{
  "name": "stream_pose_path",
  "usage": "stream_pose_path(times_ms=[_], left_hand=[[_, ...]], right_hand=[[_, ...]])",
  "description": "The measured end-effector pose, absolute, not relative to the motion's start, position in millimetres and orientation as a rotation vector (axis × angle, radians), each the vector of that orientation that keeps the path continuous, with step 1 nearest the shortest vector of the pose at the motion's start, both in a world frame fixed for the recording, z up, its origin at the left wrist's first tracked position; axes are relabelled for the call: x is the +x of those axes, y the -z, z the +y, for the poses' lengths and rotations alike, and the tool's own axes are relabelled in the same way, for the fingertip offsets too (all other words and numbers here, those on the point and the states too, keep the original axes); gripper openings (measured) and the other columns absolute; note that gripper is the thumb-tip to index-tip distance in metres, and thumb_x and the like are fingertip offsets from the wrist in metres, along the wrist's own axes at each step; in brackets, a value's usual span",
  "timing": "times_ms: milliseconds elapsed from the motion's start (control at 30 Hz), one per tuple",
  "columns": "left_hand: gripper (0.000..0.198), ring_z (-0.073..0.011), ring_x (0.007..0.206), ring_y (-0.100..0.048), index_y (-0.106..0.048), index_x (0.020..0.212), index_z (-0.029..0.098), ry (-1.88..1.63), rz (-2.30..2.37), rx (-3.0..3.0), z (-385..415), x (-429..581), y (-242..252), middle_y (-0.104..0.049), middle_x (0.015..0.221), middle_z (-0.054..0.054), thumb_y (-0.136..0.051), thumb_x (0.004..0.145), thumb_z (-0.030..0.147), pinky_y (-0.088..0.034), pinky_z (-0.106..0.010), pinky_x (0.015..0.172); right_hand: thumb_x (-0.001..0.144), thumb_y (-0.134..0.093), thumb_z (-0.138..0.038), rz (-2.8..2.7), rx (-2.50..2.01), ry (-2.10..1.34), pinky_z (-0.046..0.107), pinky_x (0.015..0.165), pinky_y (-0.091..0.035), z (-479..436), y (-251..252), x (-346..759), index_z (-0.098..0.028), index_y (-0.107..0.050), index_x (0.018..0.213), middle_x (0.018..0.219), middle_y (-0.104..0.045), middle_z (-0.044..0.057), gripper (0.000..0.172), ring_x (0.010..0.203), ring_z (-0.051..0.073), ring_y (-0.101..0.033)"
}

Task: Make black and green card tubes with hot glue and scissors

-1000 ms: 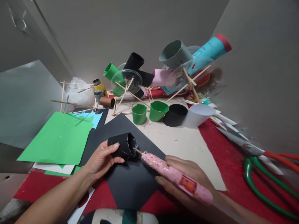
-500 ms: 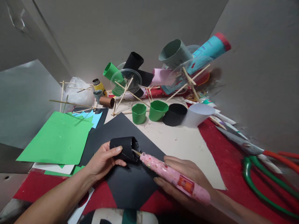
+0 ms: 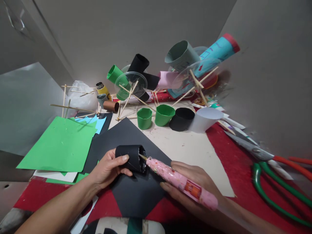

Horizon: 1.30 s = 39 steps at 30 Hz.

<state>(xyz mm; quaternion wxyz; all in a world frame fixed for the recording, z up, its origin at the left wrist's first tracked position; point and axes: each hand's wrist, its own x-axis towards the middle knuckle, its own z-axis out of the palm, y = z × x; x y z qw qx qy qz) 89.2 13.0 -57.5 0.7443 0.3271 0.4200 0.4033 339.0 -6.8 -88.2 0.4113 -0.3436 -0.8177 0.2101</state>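
My left hand [image 3: 107, 167] is closed round a black paper cup [image 3: 130, 157], held on its side with the mouth facing right. My right hand [image 3: 192, 182] grips a pink glue gun [image 3: 181, 182]; its nozzle tip touches the inside rim of the cup. Both are held just above a black paper sheet [image 3: 135, 191] lying on the red table cover.
Green paper sheets [image 3: 60, 144] lie at the left. Two green cups [image 3: 153, 117], a black cup [image 3: 181, 118] and a white one [image 3: 204, 119] stand behind. Stick-and-cup wheel models [image 3: 136, 81] rise at the back. Scissors [image 3: 263, 154] and a green cord [image 3: 273, 198] lie at the right.
The cup and the glue gun have shifted slightly right and down together; the nozzle stays at the cup's rim.
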Motion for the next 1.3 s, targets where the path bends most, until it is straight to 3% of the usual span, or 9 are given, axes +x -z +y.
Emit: stream_pose_path(times_ms=[500,733,1133,1300], left_hand=[[0.018,-0.0117,0.058,-0.068,-0.078,0.081,0.010,-0.865,0.870,0.717,13.0,89.7,57.4,-0.075,0.071,-0.006,-0.083,0.073,0.025,-0.061,-0.020,0.053],[0.017,-0.0123,0.060,-0.069,-0.078,0.081,0.010,-0.857,0.838,0.733,12.0,89.1,58.1,-0.076,0.072,-0.007,-0.082,0.074,0.025,-0.062,-0.021,0.055],[0.018,-0.0122,0.060,-0.069,-0.077,0.079,0.009,-0.840,0.834,0.747,12.3,88.2,58.4,-0.076,0.073,-0.007,-0.082,0.074,0.026,-0.062,-0.021,0.055],[0.018,-0.0122,0.060,-0.069,-0.077,0.079,0.010,-0.841,0.829,0.754,12.4,87.4,60.0,-0.076,0.073,-0.007,-0.082,0.074,0.026,-0.062,-0.021,0.055]], right_hand=[[0.095,-0.053,-0.032,-2.023,-0.910,-0.556,0.028,0.047,-0.028,-6.5,88.4,340.0,-0.022,-0.041,0.064,0.057,-0.043,-0.004,0.035,0.048,0.011,-0.040],[0.097,-0.051,-0.034,-2.035,-0.917,-0.581,0.028,0.047,-0.031,-7.0,89.3,342.0,-0.021,-0.050,0.067,0.059,-0.047,-0.002,0.032,0.049,0.012,-0.043],[0.093,-0.057,-0.025,-2.010,-0.875,-0.540,0.025,0.045,-0.030,-5.3,79.9,341.4,-0.022,-0.041,0.065,0.057,-0.042,-0.005,0.033,0.046,0.010,-0.042],[0.096,-0.053,-0.030,-2.023,-0.897,-0.573,0.026,0.047,-0.033,-6.4,82.6,342.2,-0.022,-0.045,0.065,0.058,-0.046,-0.003,0.032,0.049,0.012,-0.044]])
